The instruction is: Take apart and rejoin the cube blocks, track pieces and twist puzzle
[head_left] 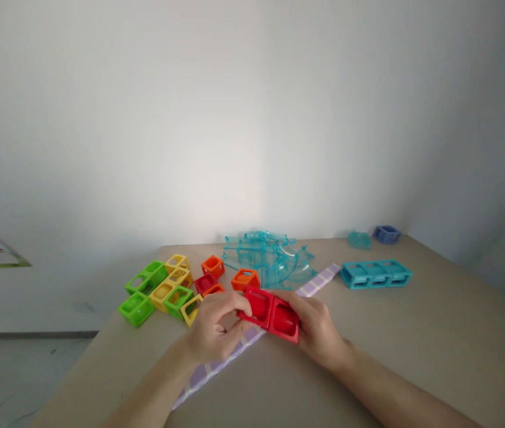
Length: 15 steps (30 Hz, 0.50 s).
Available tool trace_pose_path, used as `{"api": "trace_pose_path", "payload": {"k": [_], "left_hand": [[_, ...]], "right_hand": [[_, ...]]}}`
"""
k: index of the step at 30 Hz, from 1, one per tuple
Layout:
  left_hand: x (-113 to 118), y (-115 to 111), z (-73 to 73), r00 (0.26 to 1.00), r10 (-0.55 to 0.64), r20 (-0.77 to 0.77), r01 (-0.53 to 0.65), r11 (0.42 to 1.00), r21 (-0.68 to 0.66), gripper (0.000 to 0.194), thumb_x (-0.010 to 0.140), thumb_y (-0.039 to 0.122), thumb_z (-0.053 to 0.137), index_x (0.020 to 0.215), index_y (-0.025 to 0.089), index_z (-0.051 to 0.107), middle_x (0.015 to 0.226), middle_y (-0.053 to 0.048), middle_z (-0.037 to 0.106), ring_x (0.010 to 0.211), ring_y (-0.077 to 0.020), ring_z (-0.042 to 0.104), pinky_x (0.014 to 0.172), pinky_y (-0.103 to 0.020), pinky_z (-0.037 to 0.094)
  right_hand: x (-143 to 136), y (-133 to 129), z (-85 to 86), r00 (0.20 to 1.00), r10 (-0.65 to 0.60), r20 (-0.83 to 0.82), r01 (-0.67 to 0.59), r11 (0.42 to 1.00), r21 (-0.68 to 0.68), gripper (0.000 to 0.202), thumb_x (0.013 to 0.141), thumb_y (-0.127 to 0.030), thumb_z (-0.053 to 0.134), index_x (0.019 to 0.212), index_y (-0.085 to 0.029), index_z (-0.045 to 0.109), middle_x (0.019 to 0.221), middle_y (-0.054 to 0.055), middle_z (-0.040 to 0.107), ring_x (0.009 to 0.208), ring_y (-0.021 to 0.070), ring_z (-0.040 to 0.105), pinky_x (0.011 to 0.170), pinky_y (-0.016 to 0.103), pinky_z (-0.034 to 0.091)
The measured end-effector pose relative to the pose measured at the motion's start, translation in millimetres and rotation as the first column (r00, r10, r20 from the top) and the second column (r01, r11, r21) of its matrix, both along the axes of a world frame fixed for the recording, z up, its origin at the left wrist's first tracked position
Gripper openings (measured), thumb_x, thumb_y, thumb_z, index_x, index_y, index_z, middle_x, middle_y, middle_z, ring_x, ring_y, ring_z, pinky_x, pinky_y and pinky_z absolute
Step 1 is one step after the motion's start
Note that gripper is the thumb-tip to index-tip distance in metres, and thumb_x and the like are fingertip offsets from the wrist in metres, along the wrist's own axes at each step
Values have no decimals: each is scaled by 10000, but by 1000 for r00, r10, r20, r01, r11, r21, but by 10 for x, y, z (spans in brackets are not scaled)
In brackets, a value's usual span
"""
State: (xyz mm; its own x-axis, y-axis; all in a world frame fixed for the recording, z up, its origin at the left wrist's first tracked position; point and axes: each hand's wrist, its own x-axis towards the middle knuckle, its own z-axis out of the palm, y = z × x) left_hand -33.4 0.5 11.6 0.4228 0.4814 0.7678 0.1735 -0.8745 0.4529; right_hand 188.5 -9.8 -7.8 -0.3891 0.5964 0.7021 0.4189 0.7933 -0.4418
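Head view: both hands on a red plastic two-cell block piece [271, 314] just above the tan tabletop [413, 333].

Left hand [212, 328] pinches the piece's left end, grip closed on it; right hand [317, 326] clasps the right end, grip likewise closed. Two red cells appear already joined. Loose, not attached: green and yellow hollow plastic cubes [157, 291], orange cubes [228, 273], clear blue curved track pieces [270, 258], teal three-cell block [375, 274], lilac segmented strip [315, 285] running beneath the hands.
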Motion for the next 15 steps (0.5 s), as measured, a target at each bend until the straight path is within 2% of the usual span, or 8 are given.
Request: {"api": "trace_pose_path", "payload": {"k": [6, 9, 15], "left_hand": [[41, -41, 43, 998, -16, -65, 14, 999, -30, 254, 718, 180, 773, 933, 198, 639, 782, -5, 711, 674, -114, 654, 684, -201, 499], [75, -32, 29, 998, -46, -46, 44, 998, -38, 231, 717, 181, 784, 904, 189, 649, 787, -13, 725, 665, -108, 662, 676, -188, 508], [79, -33, 27, 999, -18, -29, 16, 998, -59, 185, 709, 168, 787, 837, 173, 654, 727, -6, 711, 622, -98, 655, 644, -175, 512]], "right_hand": [[6, -4, 15, 1000, 23, 2, -23, 1000, -4, 337, 887, -247, 632, 1213, -200, 560, 999, 88, 756, 798, 186, 738, 686, 217, 549], [9, -7, 23, 999, 34, 9, -34, 999, -6, 334, 889, -243, 627, 1215, -211, 561, 1011, 88, 753, 814, 183, 737, 697, 212, 546], [-5, -25, 35, 1000, 20, 9, -20, 1000, 3, 315, 891, -251, 610, 1202, -225, 564, 922, 56, 760, 736, 183, 733, 628, 220, 531]]}}
